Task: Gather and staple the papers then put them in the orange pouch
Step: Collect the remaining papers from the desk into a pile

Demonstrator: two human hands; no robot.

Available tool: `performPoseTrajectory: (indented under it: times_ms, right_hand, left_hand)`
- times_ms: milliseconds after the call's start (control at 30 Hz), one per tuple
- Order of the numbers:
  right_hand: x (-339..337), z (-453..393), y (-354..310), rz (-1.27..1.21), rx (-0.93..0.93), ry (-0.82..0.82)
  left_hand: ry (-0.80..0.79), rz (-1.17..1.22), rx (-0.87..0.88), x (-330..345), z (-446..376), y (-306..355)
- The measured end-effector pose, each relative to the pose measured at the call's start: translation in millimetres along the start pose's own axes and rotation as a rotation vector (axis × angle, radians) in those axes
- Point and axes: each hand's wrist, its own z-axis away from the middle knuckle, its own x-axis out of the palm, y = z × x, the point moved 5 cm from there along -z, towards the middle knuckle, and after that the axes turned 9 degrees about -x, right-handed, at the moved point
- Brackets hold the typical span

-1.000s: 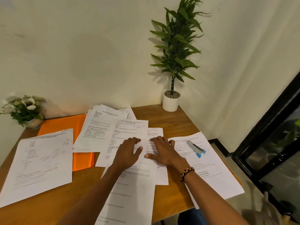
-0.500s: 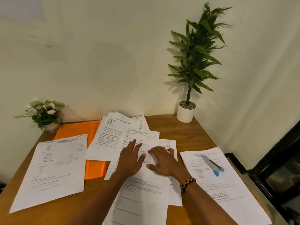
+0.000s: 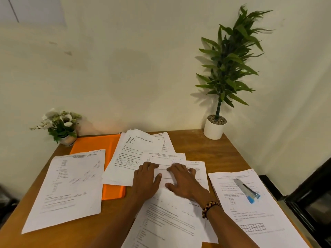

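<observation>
The loose papers [image 3: 166,178] lay scattered over the middle of the wooden table [image 3: 206,149], overlapping one another, and both hands lay flat on the central heap — the left hand [image 3: 146,179] and the right hand [image 3: 182,181] side by side, fingers straight and spread, pressing the sheets and gripping nothing. The right wrist wore a beaded bracelet [image 3: 209,208]. The orange pouch [image 3: 100,149] lay flat at the back left, partly covered by sheets — one large sheet [image 3: 68,188] overlapped its near left edge. On the right another sheet [image 3: 250,208] carried the stapler [image 3: 246,190], grey with a blue end. A white-flowered pot [image 3: 60,126] stood at the back left corner, and a tall green plant in a white pot [image 3: 215,127] at the back right.
</observation>
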Motion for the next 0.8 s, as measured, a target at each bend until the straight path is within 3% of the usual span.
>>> performPoseTrajectory:
  times_ms: [167,267,533,800]
  right_hand:
    - [-7,-13,-3,-0.033,-0.007,0.054]
    - [-10,-31,-6,-0.065,-0.001,0.075]
    - [-17,-114,10,-0.370,0.321,0.172]
    - [-5,-153,5,-0.611,0.459,0.222]
  left_hand:
    - [-0.041,-0.085,-0.084,-7,-2,-26]
    - [-0.098,-0.209,-0.039,-5,4,-31]
    - [-0.149,-0.255,-0.080,0,13,-26]
    - [-0.146,-0.295,-0.079,3,17,-27]
